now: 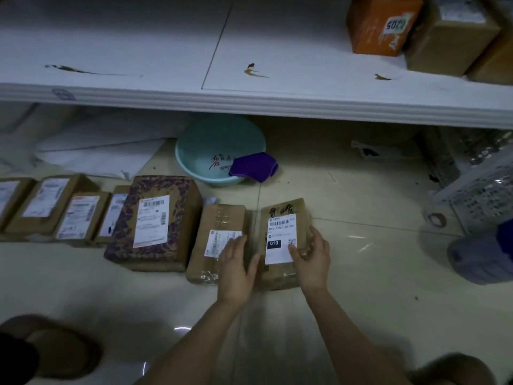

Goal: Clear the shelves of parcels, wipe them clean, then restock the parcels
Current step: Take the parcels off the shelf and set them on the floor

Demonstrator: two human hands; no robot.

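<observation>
Showing the end parcel [280,226] of a row on the floor [361,273], which lay flat and label up, its long axis running away from the person toward the shelf [249,101]. The parcel sat directly between the two hands, neither clearly nearer. The right hand [315,262] gripped its right edge, thumb laid over the label and the other fingers curled round the side. The left hand [236,268] was open, fingers [236,245] straight, set along the left edge and partly over the neighbouring parcel [219,218], which lay just beside. Both forearms reached forward and down. Whether the parcel was being set down or lifted could not be told; a lift would probably rise along that axis to the stained shelf.
</observation>
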